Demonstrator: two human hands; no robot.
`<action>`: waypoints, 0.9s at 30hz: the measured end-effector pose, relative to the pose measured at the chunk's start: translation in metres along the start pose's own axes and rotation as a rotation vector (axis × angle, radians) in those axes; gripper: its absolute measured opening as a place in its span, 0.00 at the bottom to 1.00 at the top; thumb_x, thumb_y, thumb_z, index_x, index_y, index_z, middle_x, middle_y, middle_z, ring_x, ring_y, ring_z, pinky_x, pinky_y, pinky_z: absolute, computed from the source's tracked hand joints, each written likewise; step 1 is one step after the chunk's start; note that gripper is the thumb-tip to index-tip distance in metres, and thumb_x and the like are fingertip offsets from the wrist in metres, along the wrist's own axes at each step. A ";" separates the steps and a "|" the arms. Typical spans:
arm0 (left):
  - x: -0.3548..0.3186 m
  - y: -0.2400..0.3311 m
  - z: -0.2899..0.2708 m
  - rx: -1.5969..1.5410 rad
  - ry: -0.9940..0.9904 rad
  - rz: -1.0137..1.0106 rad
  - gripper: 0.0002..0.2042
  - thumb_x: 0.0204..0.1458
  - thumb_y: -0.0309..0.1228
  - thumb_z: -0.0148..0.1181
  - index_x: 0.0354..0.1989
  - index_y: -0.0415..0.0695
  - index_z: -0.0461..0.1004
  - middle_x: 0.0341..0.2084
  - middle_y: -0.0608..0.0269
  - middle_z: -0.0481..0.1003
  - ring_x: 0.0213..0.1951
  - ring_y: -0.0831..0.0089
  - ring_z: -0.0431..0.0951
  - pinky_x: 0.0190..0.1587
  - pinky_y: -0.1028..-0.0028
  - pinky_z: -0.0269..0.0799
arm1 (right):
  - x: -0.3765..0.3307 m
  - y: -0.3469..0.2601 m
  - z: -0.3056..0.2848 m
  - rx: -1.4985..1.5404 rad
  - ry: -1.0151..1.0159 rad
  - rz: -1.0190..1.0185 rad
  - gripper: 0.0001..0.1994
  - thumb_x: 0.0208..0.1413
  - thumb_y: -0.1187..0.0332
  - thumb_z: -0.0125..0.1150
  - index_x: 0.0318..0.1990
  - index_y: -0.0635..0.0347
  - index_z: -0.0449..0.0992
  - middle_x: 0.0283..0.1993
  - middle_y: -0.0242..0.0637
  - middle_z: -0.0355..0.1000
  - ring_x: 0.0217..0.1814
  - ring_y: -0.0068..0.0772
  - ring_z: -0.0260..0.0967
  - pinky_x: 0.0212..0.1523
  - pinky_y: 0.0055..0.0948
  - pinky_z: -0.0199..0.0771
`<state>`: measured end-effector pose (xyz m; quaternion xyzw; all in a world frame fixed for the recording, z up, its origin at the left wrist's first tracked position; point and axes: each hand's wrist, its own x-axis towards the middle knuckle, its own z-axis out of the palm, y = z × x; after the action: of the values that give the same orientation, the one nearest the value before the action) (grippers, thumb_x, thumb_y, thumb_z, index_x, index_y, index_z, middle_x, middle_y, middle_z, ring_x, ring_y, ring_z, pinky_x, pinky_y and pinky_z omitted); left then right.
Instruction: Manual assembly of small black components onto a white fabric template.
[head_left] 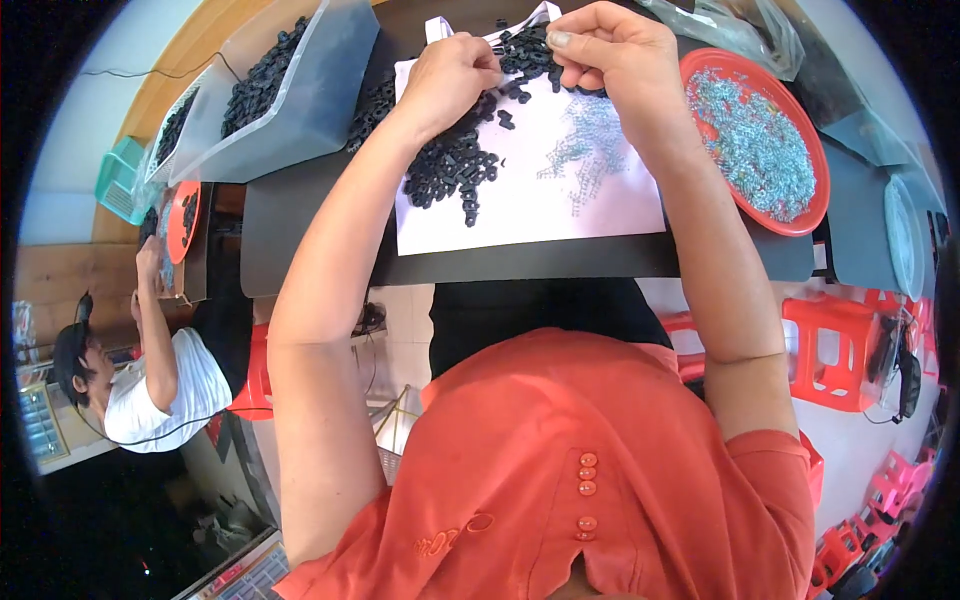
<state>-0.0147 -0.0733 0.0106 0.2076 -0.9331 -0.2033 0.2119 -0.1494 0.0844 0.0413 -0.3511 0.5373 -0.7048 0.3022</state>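
Over the far part of a white sheet [540, 225], my left hand [455, 78] is closed, its fingertips pinched beside the black parts. My right hand [622, 60] is closed too, thumb against forefinger, just right of them. Whatever either pinch holds is hidden or too small to name. Small black parts [455, 165] lie heaped on the sheet's left side, with another dark pile [527, 50] between my hands. Tiny silvery, spring-like pieces [583, 148] are scattered below my right hand. A round orange-red tray [822, 185] on the right holds many similar shiny pieces [750, 140].
A translucent bin [320, 110] of black parts stands at the left of the dark table [310, 240]. A clear plastic bag [745, 35] lies at the far right. Leftward, a co-worker in a white shirt [180, 385] sits near a mint basket [122, 180]. Red stools [835, 350] stand at right.
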 end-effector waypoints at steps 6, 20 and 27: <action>-0.011 0.005 0.003 -0.014 0.058 0.031 0.08 0.45 0.31 0.64 0.30 0.41 0.79 0.31 0.57 0.75 0.38 0.59 0.75 0.43 0.64 0.70 | 0.005 0.013 -0.001 0.040 -0.031 0.021 0.01 0.52 0.80 0.61 0.31 0.66 0.76 0.24 0.34 0.73 0.21 0.20 0.68 0.23 0.17 0.67; -0.019 0.008 0.016 0.106 0.175 0.208 0.08 0.45 0.29 0.64 0.33 0.42 0.79 0.29 0.59 0.72 0.39 0.61 0.72 0.42 0.66 0.69 | 0.003 0.017 -0.007 -0.184 -0.074 -0.058 0.09 0.54 0.71 0.64 0.42 0.63 0.78 0.29 0.29 0.73 0.26 0.14 0.67 0.27 0.15 0.66; -0.027 0.033 0.001 -0.850 0.021 -0.216 0.04 0.50 0.25 0.61 0.32 0.38 0.77 0.22 0.66 0.77 0.19 0.86 0.68 0.21 0.84 0.58 | 0.001 0.027 -0.001 -0.155 -0.070 -0.157 0.08 0.50 0.71 0.65 0.37 0.65 0.78 0.25 0.32 0.73 0.22 0.20 0.67 0.24 0.21 0.67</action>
<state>-0.0025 -0.0324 0.0171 0.2003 -0.7374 -0.5880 0.2654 -0.1496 0.0780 0.0146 -0.4387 0.5505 -0.6697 0.2367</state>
